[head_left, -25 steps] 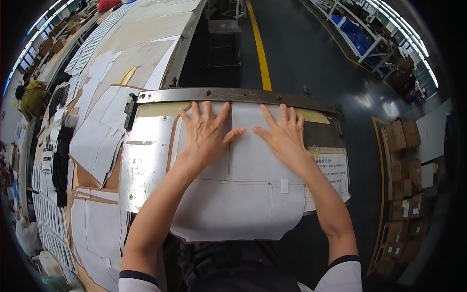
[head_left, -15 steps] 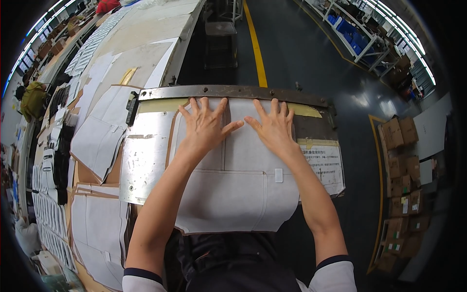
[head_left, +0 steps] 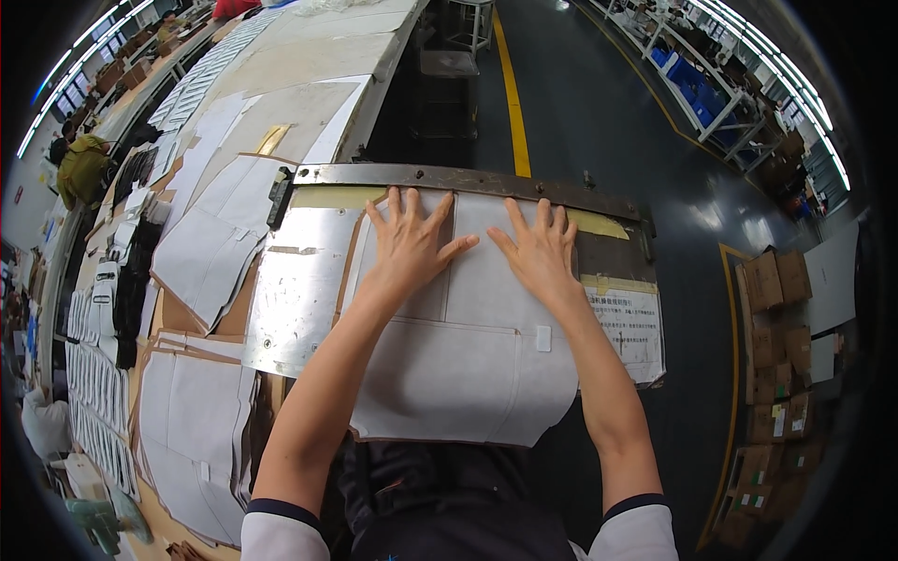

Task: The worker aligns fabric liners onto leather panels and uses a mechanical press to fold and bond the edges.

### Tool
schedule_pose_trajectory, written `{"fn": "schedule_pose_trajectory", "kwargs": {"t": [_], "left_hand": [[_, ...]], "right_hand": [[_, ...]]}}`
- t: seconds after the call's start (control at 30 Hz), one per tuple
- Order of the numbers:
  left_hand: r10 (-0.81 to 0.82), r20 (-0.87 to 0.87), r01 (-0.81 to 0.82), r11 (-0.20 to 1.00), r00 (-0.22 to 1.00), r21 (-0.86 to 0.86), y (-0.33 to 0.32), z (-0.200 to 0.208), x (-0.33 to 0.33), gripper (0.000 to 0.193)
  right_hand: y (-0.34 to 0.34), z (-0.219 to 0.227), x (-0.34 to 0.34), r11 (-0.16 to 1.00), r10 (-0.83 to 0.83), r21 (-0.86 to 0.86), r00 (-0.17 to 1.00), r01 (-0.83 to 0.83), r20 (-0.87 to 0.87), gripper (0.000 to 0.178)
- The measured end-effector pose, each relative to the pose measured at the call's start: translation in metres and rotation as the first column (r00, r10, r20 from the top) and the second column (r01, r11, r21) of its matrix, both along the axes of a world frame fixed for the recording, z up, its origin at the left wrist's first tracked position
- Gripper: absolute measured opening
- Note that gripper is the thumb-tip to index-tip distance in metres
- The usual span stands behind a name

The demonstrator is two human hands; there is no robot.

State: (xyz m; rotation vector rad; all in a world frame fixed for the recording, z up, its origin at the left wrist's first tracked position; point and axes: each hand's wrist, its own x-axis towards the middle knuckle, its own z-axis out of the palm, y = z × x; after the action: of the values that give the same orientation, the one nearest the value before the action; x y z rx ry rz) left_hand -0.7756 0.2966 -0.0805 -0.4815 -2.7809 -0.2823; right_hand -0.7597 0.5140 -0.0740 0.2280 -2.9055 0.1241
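Both palms lie on a large white sheet panel point(head_left: 440, 383) with brown edges, stitched-looking seam lines and a small white tab. My left hand point(head_left: 407, 245) rests flat on its upper left part, fingers spread. On the upper right part my right hand point(head_left: 538, 245) is spread flat too. The fingertips of both reach close to a dark metal bar point(head_left: 449, 179) that crosses the panel's far edge; whether they touch it I cannot tell. Beneath the panel is a shiny metal plate point(head_left: 299, 290), and the panel's near end hangs over toward my body.
Similar white panels lie stacked on the left, one pile point(head_left: 210, 257) farther off and another point(head_left: 187, 421) nearer. A long worktable point(head_left: 327, 56) runs away ahead. A printed sheet point(head_left: 625, 327) is fixed at the plate's right. Cardboard boxes point(head_left: 776, 280) stand along the right side.
The whole view has shifted slightly, with the scene sitting a little farther right. Both hands stay flat on the panel, and the panel keeps its place under the bar.
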Motion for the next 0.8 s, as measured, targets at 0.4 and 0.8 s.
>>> {"fn": "schedule_pose_trajectory", "kwargs": {"t": [0.4, 0.8], "left_hand": [[-0.131, 0.000, 0.131, 0.988, 0.991, 0.078, -0.031, -0.001, 0.004, 0.074], [-0.144, 0.012, 0.143, 0.988, 0.989, 0.061, -0.036, 0.005, 0.003, 0.072]], "right_hand": [[0.032, -0.008, 0.014, 0.983, 0.171, -0.047, 0.977, -0.178, -0.125, 0.069], [0.030, -0.005, 0.014, 0.981, 0.176, -0.051, 0.973, -0.185, -0.151, 0.057]]}}
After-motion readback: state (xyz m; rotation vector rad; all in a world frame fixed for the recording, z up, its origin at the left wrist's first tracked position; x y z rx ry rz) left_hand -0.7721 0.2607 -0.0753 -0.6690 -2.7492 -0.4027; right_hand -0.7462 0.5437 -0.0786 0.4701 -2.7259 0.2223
